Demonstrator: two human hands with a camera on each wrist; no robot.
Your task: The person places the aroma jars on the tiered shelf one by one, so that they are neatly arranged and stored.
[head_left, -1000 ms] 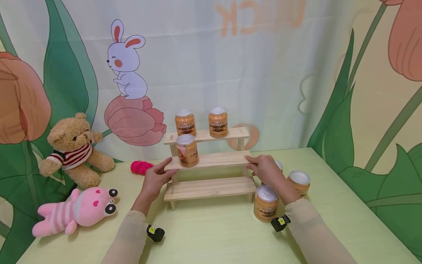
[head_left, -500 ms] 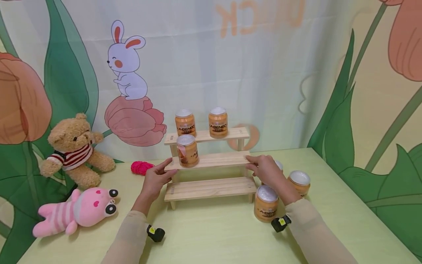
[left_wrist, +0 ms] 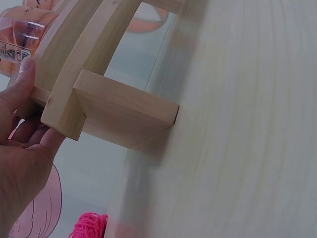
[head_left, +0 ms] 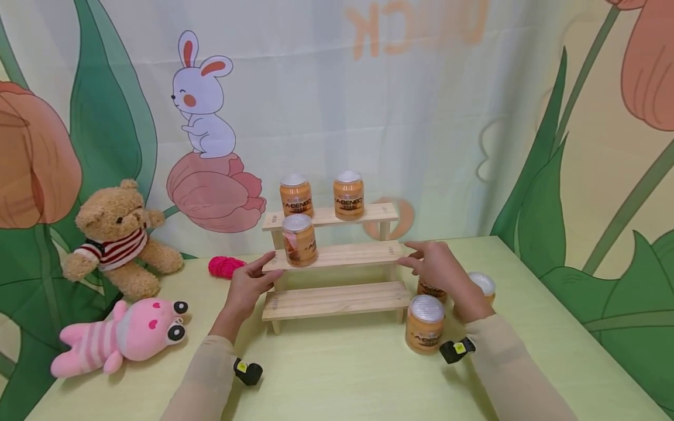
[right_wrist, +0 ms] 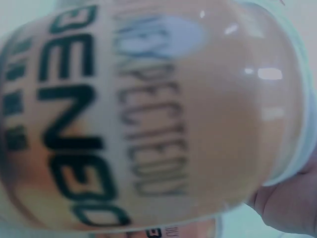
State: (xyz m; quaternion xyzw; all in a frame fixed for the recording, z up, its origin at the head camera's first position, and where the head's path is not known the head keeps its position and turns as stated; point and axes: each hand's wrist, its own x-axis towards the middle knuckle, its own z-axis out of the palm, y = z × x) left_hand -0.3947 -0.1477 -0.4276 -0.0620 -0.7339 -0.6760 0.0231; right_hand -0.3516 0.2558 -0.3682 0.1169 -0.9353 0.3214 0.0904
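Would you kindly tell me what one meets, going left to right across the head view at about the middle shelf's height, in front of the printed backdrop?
Teddy bear → bright pink yarn → left hand → jar standing on the middle shelf → right hand.

Reads as bare pale wood on the stepped rack (head_left: 337,298): matt, with visible grain and smooth edges. Looks like clear glossy plastic on the jars (head_left: 424,334), smooth, with bright highlights up close; add silvery, metal-like lids (head_left: 427,307). Getting fuzzy pile on the teddy bear (head_left: 107,213), knit-looking cloth on its sweater (head_left: 122,250). Seeing soft matt fabric on the pink toy (head_left: 141,336), stringy rough fibre on the yarn bundle (head_left: 225,266). Reads as creased matt cloth on the backdrop (head_left: 421,140), matt cloth on the sleeves (head_left: 202,374), smooth low sheen with faint grain on the tabletop (head_left: 337,374).
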